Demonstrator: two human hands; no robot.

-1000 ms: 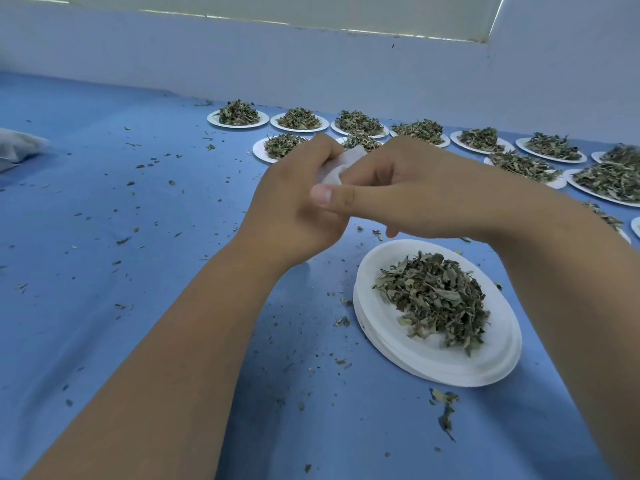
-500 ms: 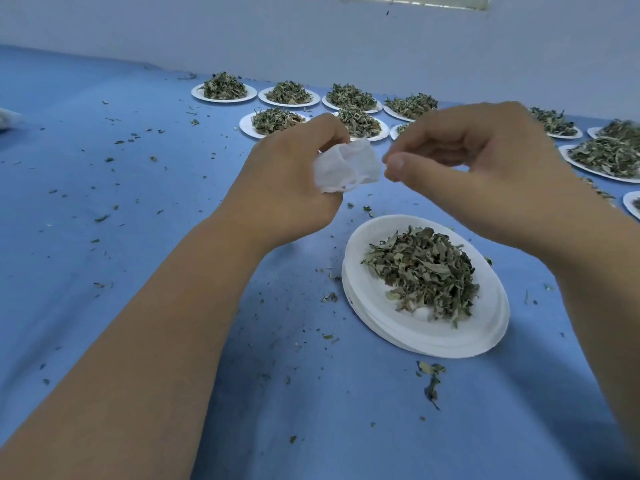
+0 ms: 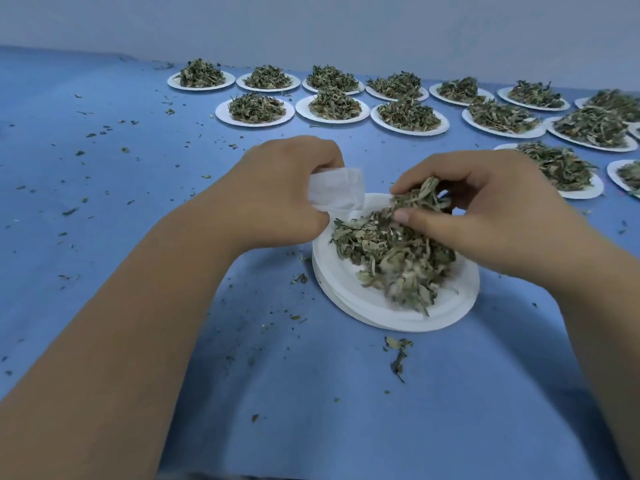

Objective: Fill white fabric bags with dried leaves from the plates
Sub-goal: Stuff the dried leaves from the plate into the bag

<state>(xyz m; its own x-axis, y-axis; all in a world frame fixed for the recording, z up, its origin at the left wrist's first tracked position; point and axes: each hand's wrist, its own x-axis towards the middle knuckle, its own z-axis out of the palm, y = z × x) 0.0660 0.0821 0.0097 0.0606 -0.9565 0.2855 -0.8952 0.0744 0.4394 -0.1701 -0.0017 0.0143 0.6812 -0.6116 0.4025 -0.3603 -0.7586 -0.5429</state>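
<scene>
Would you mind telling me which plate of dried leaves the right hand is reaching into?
The nearest plate, set apart from the rows: the right hand grips a clump of its leaves, while the other plates sit untouched farther back.

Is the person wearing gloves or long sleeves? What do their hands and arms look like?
No gloves. The left hand and right hand are bare, with no rings in sight. The right thumbnail is short and unpainted. Both forearms are bare too: no sleeves, watch or bracelets show.
</scene>
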